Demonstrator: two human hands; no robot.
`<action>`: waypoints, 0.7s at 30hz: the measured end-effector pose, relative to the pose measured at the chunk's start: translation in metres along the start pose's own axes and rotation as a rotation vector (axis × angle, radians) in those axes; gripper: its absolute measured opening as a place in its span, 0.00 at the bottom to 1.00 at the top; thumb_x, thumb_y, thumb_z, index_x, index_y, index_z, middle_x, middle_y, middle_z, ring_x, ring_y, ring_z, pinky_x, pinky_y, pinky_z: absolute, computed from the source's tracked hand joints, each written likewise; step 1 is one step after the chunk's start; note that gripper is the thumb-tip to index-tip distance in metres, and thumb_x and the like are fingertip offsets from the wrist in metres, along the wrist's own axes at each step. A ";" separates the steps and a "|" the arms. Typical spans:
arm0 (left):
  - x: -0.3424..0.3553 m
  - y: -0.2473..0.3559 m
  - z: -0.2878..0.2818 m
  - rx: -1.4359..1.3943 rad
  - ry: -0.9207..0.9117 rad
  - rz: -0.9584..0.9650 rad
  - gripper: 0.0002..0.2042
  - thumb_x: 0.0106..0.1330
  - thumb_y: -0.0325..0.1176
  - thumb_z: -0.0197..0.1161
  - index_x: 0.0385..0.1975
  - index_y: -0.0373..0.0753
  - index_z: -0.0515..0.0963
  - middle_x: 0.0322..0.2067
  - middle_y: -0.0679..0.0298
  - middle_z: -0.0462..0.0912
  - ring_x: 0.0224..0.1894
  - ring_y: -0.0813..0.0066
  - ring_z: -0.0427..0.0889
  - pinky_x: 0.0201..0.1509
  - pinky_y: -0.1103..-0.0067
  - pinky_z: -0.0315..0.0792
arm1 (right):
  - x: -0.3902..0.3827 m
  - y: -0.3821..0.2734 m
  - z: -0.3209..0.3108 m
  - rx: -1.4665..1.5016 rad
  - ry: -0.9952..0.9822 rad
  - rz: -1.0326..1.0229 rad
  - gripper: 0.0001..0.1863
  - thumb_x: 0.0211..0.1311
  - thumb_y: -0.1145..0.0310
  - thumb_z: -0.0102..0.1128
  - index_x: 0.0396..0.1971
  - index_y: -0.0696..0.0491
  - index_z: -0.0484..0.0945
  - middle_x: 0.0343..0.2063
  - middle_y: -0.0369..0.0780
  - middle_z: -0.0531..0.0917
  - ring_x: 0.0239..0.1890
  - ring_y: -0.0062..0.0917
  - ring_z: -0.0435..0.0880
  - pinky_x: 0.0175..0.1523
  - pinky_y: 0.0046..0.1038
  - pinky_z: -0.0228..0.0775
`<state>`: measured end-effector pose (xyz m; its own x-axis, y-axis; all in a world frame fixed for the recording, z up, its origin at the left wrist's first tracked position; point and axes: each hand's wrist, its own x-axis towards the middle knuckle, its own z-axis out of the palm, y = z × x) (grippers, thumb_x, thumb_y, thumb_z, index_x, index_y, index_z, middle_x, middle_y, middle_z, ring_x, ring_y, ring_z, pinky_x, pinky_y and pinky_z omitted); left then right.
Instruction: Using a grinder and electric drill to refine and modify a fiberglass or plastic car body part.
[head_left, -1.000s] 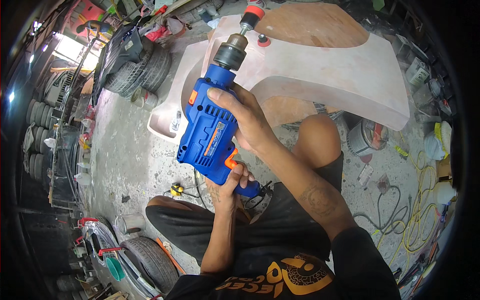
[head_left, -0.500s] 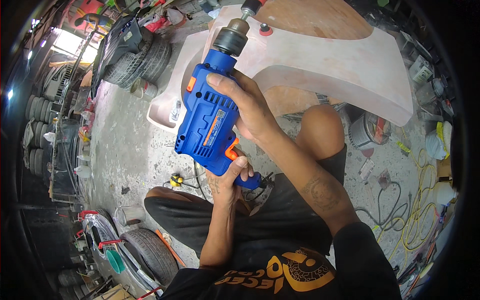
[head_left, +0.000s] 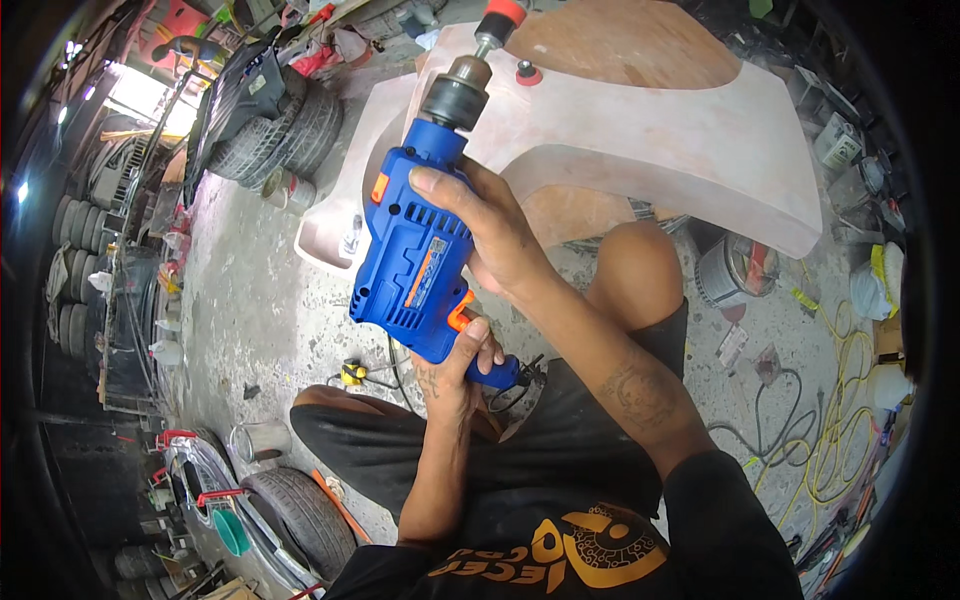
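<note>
A blue electric drill (head_left: 412, 265) with an orange trigger and a grey chuck points up and away from me, a red-tipped attachment (head_left: 500, 14) at its end. My left hand (head_left: 462, 362) grips the drill's handle from below. My right hand (head_left: 497, 232) wraps over the top of the drill body. The attachment sits above a large pinkish sanded body panel (head_left: 660, 135) that curves across the floor ahead of my knee.
Tyres (head_left: 290, 130) are stacked at the upper left, and another tyre (head_left: 300, 515) lies at the lower left. A paint can (head_left: 735, 272) stands right of my knee. Yellow and black cables (head_left: 830, 420) lie coiled on the concrete floor at right.
The drill and both hands have shifted slightly; the red-tipped attachment has come back into view at the top. Both hands keep their grip.
</note>
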<state>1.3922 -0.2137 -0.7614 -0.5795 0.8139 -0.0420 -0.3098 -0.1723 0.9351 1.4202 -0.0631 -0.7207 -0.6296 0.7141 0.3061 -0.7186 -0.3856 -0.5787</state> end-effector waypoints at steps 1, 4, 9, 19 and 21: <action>0.000 0.000 0.000 0.006 0.012 -0.003 0.22 0.61 0.29 0.69 0.52 0.33 0.68 0.25 0.62 0.74 0.18 0.77 0.70 0.26 0.77 0.72 | 0.001 0.000 0.000 0.015 -0.005 0.005 0.23 0.65 0.57 0.66 0.51 0.59 0.76 0.41 0.39 0.83 0.42 0.19 0.83 0.47 0.25 0.77; 0.001 -0.002 -0.001 0.011 0.017 -0.011 0.22 0.61 0.29 0.69 0.52 0.33 0.68 0.25 0.62 0.73 0.18 0.78 0.70 0.26 0.77 0.73 | 0.000 0.001 -0.001 -0.011 0.026 -0.004 0.23 0.65 0.57 0.66 0.50 0.59 0.77 0.42 0.40 0.84 0.43 0.20 0.84 0.48 0.25 0.77; 0.000 -0.002 -0.002 -0.013 0.007 -0.006 0.22 0.61 0.28 0.68 0.52 0.33 0.68 0.26 0.62 0.74 0.17 0.78 0.70 0.26 0.76 0.73 | -0.004 -0.008 0.005 -0.006 0.012 0.019 0.23 0.65 0.57 0.66 0.50 0.59 0.78 0.42 0.42 0.85 0.43 0.21 0.85 0.50 0.25 0.78; 0.002 -0.005 -0.004 -0.008 0.002 -0.009 0.21 0.62 0.26 0.65 0.53 0.31 0.68 0.26 0.61 0.75 0.17 0.78 0.70 0.25 0.76 0.73 | -0.001 -0.003 0.002 -0.019 0.033 0.019 0.24 0.65 0.56 0.65 0.51 0.59 0.77 0.43 0.41 0.84 0.43 0.21 0.85 0.51 0.26 0.78; 0.003 -0.004 -0.003 -0.009 -0.006 0.001 0.20 0.62 0.25 0.65 0.53 0.31 0.68 0.26 0.61 0.75 0.17 0.77 0.70 0.25 0.76 0.73 | -0.001 -0.003 0.001 -0.018 0.036 0.029 0.24 0.65 0.55 0.66 0.51 0.59 0.77 0.43 0.41 0.84 0.43 0.21 0.85 0.51 0.26 0.78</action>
<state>1.3892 -0.2123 -0.7668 -0.5753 0.8171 -0.0386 -0.3157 -0.1782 0.9320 1.4227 -0.0633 -0.7181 -0.6390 0.7233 0.2618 -0.6946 -0.3965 -0.6002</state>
